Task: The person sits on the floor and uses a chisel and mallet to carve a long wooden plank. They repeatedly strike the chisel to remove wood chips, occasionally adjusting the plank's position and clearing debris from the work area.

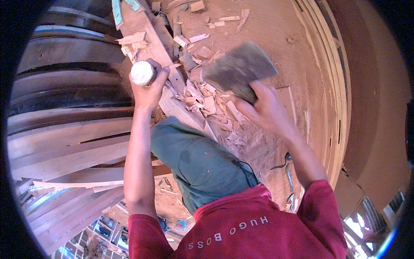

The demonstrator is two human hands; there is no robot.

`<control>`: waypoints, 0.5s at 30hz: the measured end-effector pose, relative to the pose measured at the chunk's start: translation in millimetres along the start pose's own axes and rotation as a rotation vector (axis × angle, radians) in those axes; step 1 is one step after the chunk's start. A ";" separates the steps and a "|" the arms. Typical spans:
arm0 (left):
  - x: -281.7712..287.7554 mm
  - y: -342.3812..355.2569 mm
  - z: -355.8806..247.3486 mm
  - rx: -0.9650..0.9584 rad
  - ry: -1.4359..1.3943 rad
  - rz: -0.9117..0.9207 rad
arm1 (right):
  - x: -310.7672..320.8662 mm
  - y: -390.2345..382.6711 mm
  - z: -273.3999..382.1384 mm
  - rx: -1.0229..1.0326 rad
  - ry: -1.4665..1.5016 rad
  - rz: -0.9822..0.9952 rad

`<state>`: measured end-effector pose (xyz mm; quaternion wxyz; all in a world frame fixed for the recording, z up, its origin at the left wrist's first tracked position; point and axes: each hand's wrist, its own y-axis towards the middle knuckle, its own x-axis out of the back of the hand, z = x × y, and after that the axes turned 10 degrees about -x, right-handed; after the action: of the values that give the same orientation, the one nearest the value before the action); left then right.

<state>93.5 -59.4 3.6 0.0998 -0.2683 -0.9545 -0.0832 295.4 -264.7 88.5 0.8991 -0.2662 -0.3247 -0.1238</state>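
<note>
My left hand [146, 93] is wrapped round an upright chisel handle [143, 72], its pale, round top end facing up. The blade is hidden below the fist, beside a long wooden beam [184, 111]. In my right hand [271, 108] is a flat, greyish-brown wooden block [241, 69], smeared by motion. It is raised above the chips, to the right of the chisel and apart from it. My thumb shows on its near edge, with the other fingers partly hidden. Pale chips and split pieces [200, 99] lie along the beam's right side.
Stacked planks [77, 142] fill the left side. My leg in green trousers [194, 155] lies against the beam. Sawdust covers the floor [276, 26], with offcuts [197, 6] near the top. Long boards [338, 82] run along the right. A metal tool [289, 175] lies below my right forearm.
</note>
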 end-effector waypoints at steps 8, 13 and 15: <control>-2.7 -20.4 8.2 -0.073 0.069 0.083 | 27.8 30.0 81.3 0.491 0.149 -0.053; -2.6 -26.6 25.7 -0.103 0.006 0.024 | 14.4 41.4 73.8 0.447 -0.181 0.030; -1.5 -25.6 24.2 0.017 0.032 0.085 | 14.3 46.3 65.7 0.435 -0.197 0.027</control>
<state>77.6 -76.6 -22.8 0.1208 -0.3064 -0.9412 -0.0750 290.5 -190.4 122.0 0.9009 -0.0811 -0.4262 -0.0124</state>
